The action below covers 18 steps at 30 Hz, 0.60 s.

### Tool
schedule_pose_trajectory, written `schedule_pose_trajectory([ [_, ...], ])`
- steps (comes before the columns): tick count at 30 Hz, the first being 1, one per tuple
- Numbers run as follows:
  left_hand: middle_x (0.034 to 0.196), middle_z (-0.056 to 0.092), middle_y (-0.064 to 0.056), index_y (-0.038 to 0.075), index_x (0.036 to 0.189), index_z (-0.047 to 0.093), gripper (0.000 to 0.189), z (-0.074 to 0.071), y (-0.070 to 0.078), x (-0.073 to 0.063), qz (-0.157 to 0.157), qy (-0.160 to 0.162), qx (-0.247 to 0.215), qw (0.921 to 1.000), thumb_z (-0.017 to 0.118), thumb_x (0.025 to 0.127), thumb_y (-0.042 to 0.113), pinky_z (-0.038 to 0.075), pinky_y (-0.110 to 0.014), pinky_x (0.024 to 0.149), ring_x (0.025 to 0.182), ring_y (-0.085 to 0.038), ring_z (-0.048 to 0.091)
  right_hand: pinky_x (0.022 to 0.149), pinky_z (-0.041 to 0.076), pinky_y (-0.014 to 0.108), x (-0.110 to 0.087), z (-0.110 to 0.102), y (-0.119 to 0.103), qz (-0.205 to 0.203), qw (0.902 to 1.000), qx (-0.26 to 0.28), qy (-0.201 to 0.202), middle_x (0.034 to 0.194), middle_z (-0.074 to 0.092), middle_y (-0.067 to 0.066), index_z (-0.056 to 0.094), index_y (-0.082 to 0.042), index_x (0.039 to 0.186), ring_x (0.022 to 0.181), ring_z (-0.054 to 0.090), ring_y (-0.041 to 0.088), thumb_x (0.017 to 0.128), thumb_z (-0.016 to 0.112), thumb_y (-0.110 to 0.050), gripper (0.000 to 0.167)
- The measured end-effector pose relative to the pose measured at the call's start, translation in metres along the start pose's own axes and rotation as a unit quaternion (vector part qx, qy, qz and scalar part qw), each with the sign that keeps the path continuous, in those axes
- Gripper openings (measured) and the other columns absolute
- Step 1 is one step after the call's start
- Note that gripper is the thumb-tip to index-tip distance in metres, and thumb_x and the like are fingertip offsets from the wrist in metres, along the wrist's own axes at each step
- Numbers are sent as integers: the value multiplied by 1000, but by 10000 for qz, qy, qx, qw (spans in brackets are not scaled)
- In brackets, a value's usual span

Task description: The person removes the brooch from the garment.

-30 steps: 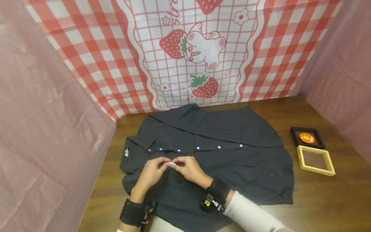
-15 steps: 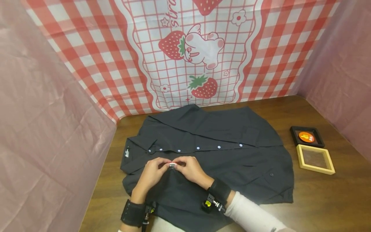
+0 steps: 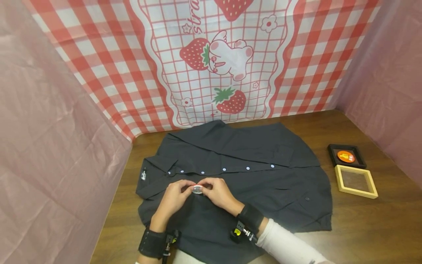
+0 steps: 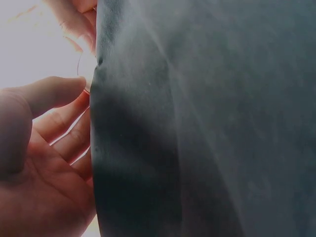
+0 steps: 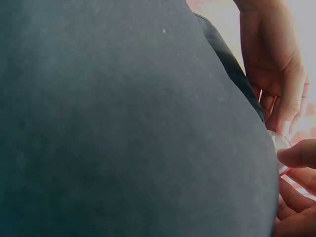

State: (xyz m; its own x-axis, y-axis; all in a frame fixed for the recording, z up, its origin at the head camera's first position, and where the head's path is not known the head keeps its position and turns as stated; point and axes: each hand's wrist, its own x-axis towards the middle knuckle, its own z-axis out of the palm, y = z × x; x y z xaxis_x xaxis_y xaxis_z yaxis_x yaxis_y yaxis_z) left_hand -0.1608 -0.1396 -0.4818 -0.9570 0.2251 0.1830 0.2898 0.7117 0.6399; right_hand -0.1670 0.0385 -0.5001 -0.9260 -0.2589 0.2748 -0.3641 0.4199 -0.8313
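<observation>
bare left hand (image 3: 173, 198), broad black band (image 3: 152, 243), small dark camera (image 3: 173, 237) strapped to it, bare right hand (image 3: 218, 192), matching black cuff (image 3: 252, 217), second camera (image 3: 235, 235) with yellow-green spot (image 3: 237, 232) and silvery fittings (image 3: 247, 232), rumpled off-white sleeve (image 3: 287, 240)

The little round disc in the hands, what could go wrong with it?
The disc might slip, since the left hand and right hand seem to pinch it only near its edges. The dark shirt is raised right up by the disc, so its cloth could get tugged or creased.
</observation>
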Motion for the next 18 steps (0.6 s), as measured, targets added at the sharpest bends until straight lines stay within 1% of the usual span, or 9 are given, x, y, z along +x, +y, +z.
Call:
schedule_pose_trajectory([
  [4, 100, 74, -6, 8, 98, 74, 12, 1, 1, 1, 46, 45, -14, 10000, 69, 89, 14, 56, -40, 79, 91, -20, 70, 54, 44, 15, 0, -1, 0, 34, 10000, 62, 13, 70, 70, 2, 75, -8, 92, 56, 54, -3, 87, 71, -9, 7],
  [9, 102, 74, -8, 7, 100, 74, 13, 1, 4, 3, -16, 20, -112, 9999, 68, 90, 14, 57, -42, 81, 93, -23, 70, 53, 45, 15, 0, -2, 0, 31, 9998, 137, 141, 71, 71, 5, 75, -6, 92, 56, 55, -2, 85, 70, -6, 8],
  [16, 100, 74, -8, 7, 98, 74, 12, 1, 5, 2, 65, 124, -171, 9998, 69, 89, 13, 57, -42, 79, 91, -22, 71, 60, 48, 15, 0, -2, 2, -105, 9997, 70, 231, 85, 75, 6, 74, -5, 94, 65, 59, 0, 82, 72, -3, 13],
  [18, 99, 74, -7, 7, 98, 74, 12, 1, 5, 2, 49, 152, -220, 9996, 69, 89, 13, 57, -41, 79, 90, -21, 71, 61, 49, 15, 0, -1, 3, -168, 9996, 69, 230, 86, 75, 7, 74, -5, 95, 67, 60, 1, 82, 72, -2, 14],
])
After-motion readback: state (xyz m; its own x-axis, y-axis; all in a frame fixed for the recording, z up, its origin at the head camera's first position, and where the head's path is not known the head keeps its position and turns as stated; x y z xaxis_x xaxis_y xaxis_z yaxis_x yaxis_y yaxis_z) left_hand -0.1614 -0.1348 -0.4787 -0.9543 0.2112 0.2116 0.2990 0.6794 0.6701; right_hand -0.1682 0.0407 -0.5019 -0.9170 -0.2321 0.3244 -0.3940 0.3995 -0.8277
